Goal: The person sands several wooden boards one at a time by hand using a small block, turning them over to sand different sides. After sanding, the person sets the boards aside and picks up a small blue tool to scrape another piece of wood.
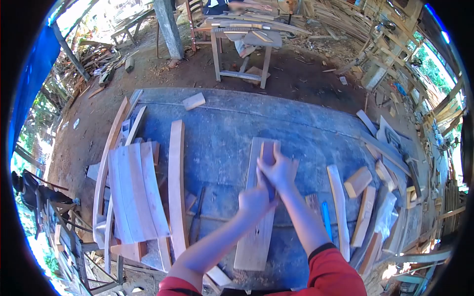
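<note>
A wide pale board [254, 244] lies lengthwise in front of me on the blue-grey worktable. On top of it is a narrow wooden block [267, 154], roughly in line with the board. My right hand [277, 170] grips the block toward its far end, thumb across the top. Closer to me, my left hand [254, 200] is closed around the block's near part. Both forearms reach in from the lower edge, and the hands hide much of the block. A reddish piece of wood [295, 167] shows just beyond my right hand.
Joined curved slats [138, 192] lie on the left beside a long curved strip [177, 182]. On the right are a pale strip [338, 209], a blue tool [326, 220] and several wood blocks [358, 182]. A small offcut [194, 101] sits at the table's far edge. Beyond, a person [217, 7] is by another table [242, 73].
</note>
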{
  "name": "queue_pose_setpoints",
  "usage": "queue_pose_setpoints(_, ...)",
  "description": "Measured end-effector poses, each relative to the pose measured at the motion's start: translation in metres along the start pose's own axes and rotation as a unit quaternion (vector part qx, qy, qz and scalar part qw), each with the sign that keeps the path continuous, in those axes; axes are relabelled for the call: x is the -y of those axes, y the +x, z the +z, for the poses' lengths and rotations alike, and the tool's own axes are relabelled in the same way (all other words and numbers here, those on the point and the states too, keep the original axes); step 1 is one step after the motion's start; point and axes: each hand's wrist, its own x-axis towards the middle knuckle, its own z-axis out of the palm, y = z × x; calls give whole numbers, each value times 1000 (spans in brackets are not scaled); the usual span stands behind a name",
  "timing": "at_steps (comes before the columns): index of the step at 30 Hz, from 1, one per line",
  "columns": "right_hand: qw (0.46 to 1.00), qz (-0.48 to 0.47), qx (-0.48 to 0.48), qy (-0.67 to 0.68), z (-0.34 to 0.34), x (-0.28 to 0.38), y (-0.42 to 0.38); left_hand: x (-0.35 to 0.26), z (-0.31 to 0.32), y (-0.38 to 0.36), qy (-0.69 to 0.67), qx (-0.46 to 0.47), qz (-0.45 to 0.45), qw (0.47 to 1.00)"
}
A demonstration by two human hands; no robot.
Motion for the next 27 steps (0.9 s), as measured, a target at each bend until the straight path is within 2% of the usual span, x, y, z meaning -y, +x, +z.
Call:
queue_pose_setpoints(1, 1000, -5, 19, -7, -3, -2, -41, -4, 19, -37, 11, 11, -4, 1000)
queue_pose_setpoints(4, 999, -40, -2, -15, -3, -4, -158, -7, 62, -147, -44, 62, 13, 997)
queue_pose_setpoints(7, 999, -46, -9, -28, -7, 2, -246, -5, 80, -227, -50, 98, 7, 994)
queue_pose_setpoints(9, 998, -42, -17, -35, -8, 4, -279, -1, 99, -261, 9, 78, 33, 996)
queue_pose_setpoints(10, 998, -38, -12, -39, -8, 4, -289, 2, 105, -270, 25, 32, 54, 998)
queue_pose_setpoints(13, 998, -43, -12, -52, -6, 2, -288, 4, 109, -269, 16, 64, 51, 996)
queue_pose_setpoints(17, 996, -56, -46, -56, 0, -1, -237, 2, 97, -217, 38, 76, 42, 995)
queue_pose_setpoints(20, 997, -35, -51, -54, 13, -8, -166, 1, 77, -147, 23, 42, 26, 999)
queue_pose_setpoints(25, 998, 21, -3, -63, 35, -15, 28, 7, 31, 43, 32, -33, -1, 999)
queue_pose_setpoints(26, 997, 17, -2, -72, 42, -17, 74, 9, 18, 88, 20, 11, -12, 1000)
queue_pose_setpoints(27, 997, 12, -1, -80, 46, -18, 113, 13, 19, 135, 48, -27, -19, 998)
